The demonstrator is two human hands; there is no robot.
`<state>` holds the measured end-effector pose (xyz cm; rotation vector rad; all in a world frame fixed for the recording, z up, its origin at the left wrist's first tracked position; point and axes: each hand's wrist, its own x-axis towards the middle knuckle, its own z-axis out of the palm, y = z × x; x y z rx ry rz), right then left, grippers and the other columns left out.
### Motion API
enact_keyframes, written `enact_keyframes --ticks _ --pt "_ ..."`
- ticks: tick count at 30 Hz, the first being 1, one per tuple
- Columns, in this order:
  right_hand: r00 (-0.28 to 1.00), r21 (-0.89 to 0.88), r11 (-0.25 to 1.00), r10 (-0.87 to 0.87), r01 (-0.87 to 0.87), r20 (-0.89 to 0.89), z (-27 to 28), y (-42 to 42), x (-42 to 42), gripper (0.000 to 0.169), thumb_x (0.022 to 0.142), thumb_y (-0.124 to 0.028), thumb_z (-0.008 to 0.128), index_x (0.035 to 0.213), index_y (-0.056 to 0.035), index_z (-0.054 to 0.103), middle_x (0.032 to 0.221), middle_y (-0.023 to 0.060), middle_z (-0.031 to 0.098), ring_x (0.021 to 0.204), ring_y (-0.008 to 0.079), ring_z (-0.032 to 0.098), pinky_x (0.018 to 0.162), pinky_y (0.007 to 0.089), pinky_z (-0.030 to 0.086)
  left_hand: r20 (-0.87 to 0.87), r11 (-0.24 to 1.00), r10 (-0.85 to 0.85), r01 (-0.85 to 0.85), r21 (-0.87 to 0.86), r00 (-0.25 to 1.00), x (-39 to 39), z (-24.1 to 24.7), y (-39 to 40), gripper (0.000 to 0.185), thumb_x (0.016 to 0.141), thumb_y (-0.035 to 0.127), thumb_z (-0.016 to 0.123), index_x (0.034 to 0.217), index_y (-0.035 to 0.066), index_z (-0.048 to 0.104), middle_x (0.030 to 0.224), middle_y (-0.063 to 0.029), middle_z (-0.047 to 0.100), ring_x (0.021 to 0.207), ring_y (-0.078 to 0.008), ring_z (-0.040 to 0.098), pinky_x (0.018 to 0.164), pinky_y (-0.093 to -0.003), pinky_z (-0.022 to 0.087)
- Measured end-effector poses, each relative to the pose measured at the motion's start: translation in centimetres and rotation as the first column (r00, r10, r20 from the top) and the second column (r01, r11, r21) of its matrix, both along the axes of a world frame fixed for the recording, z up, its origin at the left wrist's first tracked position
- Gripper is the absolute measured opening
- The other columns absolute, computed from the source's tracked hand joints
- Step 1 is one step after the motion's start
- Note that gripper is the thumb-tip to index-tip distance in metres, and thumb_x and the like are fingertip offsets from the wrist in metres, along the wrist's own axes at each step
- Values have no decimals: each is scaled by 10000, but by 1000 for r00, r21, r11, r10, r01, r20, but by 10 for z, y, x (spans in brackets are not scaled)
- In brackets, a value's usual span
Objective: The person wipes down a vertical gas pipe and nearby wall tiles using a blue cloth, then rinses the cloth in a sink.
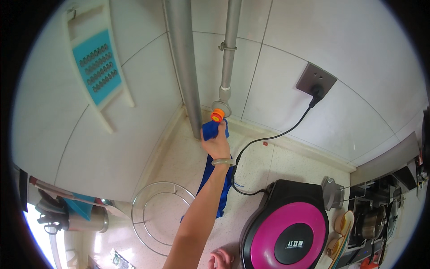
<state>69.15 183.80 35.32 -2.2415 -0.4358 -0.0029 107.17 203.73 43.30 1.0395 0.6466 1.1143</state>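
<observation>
My left hand (215, 144), with a pale bangle (223, 162) on its wrist, reaches into the wall corner and grips a blue cloth (211, 130). The cloth's long tail lies on the speckled countertop (252, 168), partly hidden under my forearm. Just above my fingers is a round fitting with an orange and red knob (217, 115), at the lower end of a thin grey pipe (231, 43). A thicker grey pipe (183, 60) stands close to the left of my hand. My right hand (220, 259) shows only curled fingers at the bottom edge; the rest is cut off.
A pink-and-black electric griddle (268, 228) sits right, its black cord (258, 139) running to a wall socket (315, 80). Left lies a round wire rack (137, 222). A grater (97, 67) hangs on the wall. Bowls (343, 223) and a pot (373, 223) stand far right.
</observation>
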Motion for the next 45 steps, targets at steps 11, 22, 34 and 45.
enact_keyframes --ticks 11,22,34,45 --pt "999 -18 1000 4 -3 32 -3 0 -2 256 781 -55 645 1031 -103 622 1138 128 578 1133 310 495 981 517 313 -97 984 109 -122 -128 989 9 14 0 428 843 245 711 597 -60 538 609 -84 592 603 -161 664 534 -247 478" --pt "1000 -63 998 6 -5 22 -3 -1 0 236 788 -48 638 1019 -90 613 1117 122 590 1132 306 497 973 507 323 59 977 -47 58 -205 997 -26 -29 -14 434 923 299 643 663 9 452 686 -47 494 637 -124 573 664 -281 588" --pt "999 -22 1000 1 0 39 1 2 2 260 774 -21 638 1022 -90 612 1121 128 583 1124 312 500 970 502 324 -133 999 8 -3 35 991 -15 -10 -2 316 919 214 654 725 -23 576 664 16 544 616 -55 479 552 -240 419" --pt "999 32 999 -11 9 42 8 3 5 262 771 -23 643 1022 -96 619 1114 128 583 1108 306 511 961 495 327 -16 998 -43 44 35 999 -14 -11 1 244 918 210 656 808 -7 655 706 13 594 636 -45 510 608 -228 467"
